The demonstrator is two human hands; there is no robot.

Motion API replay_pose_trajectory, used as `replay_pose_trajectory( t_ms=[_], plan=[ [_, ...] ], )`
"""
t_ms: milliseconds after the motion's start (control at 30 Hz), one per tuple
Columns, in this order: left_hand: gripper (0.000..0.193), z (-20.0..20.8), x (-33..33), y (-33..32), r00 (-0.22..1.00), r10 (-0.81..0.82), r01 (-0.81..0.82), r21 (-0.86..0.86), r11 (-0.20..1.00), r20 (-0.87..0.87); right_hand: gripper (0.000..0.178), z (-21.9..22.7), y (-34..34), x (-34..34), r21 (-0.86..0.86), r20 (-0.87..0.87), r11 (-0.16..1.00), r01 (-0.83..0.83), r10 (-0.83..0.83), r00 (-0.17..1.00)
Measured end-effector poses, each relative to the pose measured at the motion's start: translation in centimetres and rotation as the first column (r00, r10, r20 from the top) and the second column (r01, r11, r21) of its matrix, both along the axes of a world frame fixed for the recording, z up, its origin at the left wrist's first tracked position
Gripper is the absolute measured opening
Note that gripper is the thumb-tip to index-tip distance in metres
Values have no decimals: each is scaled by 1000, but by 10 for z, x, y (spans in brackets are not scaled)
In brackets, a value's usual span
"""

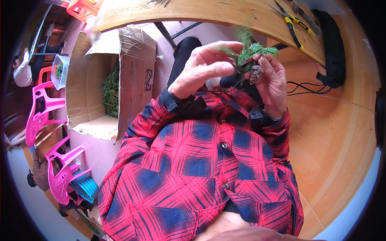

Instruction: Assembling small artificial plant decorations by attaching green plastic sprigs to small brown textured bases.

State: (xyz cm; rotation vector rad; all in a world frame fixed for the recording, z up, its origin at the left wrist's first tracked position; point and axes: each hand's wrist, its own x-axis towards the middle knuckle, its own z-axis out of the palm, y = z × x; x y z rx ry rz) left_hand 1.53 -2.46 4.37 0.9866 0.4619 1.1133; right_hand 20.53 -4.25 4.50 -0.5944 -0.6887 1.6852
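In my right hand (273,82) is a small green artificial pine sprig (254,51), pinched between thumb and fingers. A brown pine cone (256,74) hangs at the base of the sprig, beside my right thumb. My left hand (205,66) is raised just left of the sprig, with its thumb and fingers apart around the outer needles. Whether a left fingertip touches the needles, I cannot tell. The topmost green tip is smeared by motion.
An open cardboard box (94,92) on the left holds green sprigs (111,92). Yellow-and-black pliers (295,30) lie on the wooden table (209,12) ahead. Pink plastic chairs (42,108) and a blue basket (85,186) stand at far left. A black bag (331,52) sits at right.
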Motion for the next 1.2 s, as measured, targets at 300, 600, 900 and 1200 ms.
replay_pose_trajectory(
  t_ms=[300, 600, 900, 1200],
  plan=[
    [37, -5, 0, 4, 988, 65, -30, -244, 969, 137, 17, -8, -2, -8, -133, -114, 990, -45, 30, 993],
    [28, -10, 17, 1, 901, 414, -421, -33, 907, -129, 17, -14, -2, -11, -93, -107, 995, 33, -43, 993],
    [16, -16, 3, 0, 989, 137, -148, -243, 959, -64, 18, -17, 1, -12, -157, -201, 986, -62, 29, 979],
    [16, -18, 5, 0, 998, 60, -57, -184, 981, 12, 17, -26, -2, -17, -152, -254, 986, -72, 32, 967]
  ],
)
